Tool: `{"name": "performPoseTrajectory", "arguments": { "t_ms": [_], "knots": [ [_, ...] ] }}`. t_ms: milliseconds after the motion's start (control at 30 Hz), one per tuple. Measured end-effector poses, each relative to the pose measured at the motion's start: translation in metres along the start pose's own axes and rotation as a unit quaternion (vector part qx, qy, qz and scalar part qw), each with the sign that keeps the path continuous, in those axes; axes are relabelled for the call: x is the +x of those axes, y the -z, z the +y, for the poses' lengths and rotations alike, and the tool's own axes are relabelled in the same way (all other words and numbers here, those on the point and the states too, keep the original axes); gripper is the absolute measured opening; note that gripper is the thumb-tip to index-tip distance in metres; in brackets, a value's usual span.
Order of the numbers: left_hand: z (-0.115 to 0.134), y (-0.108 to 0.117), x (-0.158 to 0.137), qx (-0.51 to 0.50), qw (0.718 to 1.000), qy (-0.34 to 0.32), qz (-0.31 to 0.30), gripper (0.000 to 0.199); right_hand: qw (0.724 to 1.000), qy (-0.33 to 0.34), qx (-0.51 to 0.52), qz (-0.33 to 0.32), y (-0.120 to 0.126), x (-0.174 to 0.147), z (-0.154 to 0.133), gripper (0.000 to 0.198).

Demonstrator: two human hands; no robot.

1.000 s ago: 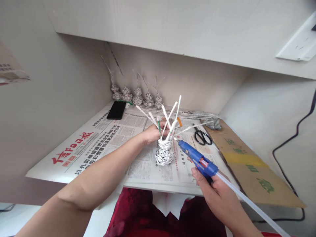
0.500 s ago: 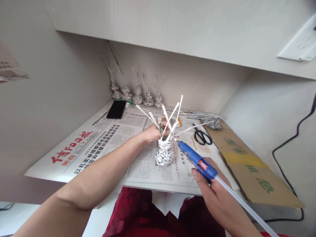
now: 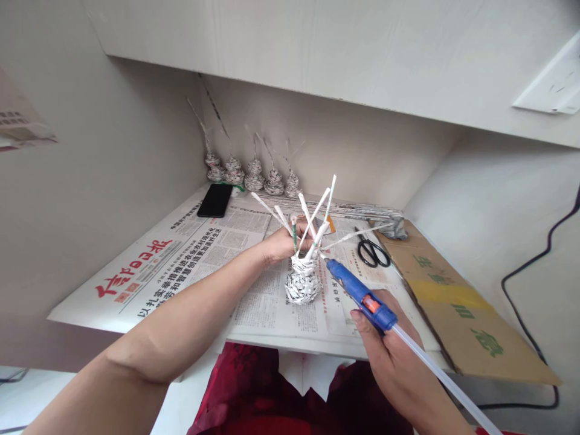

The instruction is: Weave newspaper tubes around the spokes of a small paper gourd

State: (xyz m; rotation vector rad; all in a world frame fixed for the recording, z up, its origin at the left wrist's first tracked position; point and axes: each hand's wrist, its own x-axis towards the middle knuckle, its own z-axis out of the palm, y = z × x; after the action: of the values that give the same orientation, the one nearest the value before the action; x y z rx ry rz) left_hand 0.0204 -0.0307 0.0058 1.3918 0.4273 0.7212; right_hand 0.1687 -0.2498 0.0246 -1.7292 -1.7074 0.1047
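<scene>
- While the left hand (image 3: 281, 244) grasps the woven piece (image 3: 302, 287) behind its paper rods (image 3: 318, 240), the rounded body sits just below those fingers.
- The right hand (image 3: 395, 356) clasps a blue glue gun (image 3: 351, 284), nozzle near the left fingers.

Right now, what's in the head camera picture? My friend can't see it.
The right hand holds a blue plastic glue gun close to a bulbous woven-paper figure with rolled-paper sticks fanning upward. The left hand is behind the sticks. Five similar figures stand farther back.
</scene>
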Motion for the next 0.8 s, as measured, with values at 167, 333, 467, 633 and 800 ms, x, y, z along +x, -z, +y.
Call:
{"name": "performPoseTrajectory", "arguments": {
  "t_ms": [167, 333, 467, 633, 800],
  "knots": [
    [-0.005, 0.002, 0.001, -0.002, 1.000, -0.005, 0.004, 0.032, 1.000, -0.007, -0.020, -0.005, 0.001, 0.000, 0.003, 0.013],
    [-0.006, 0.003, 0.000, 0.002, 1.000, -0.010, -0.003, 0.033, 0.998, -0.002, -0.058, -0.039, 0.010, -0.001, 0.005, 0.014],
    [-0.002, 0.001, -0.001, 0.004, 0.999, -0.025, -0.019, 0.033, 0.995, 0.027, -0.083, -0.057, 0.022, 0.000, 0.001, 0.020],
    [-0.003, 0.003, -0.001, 0.007, 0.999, -0.024, -0.025, 0.033, 0.991, 0.027, -0.107, -0.074, 0.032, 0.000, -0.002, 0.020],
    [-0.005, 0.006, 0.000, -0.023, 1.000, -0.009, -0.002, 0.032, 0.990, 0.001, -0.116, -0.085, 0.031, 0.000, 0.024, 0.022]
  ]
}}
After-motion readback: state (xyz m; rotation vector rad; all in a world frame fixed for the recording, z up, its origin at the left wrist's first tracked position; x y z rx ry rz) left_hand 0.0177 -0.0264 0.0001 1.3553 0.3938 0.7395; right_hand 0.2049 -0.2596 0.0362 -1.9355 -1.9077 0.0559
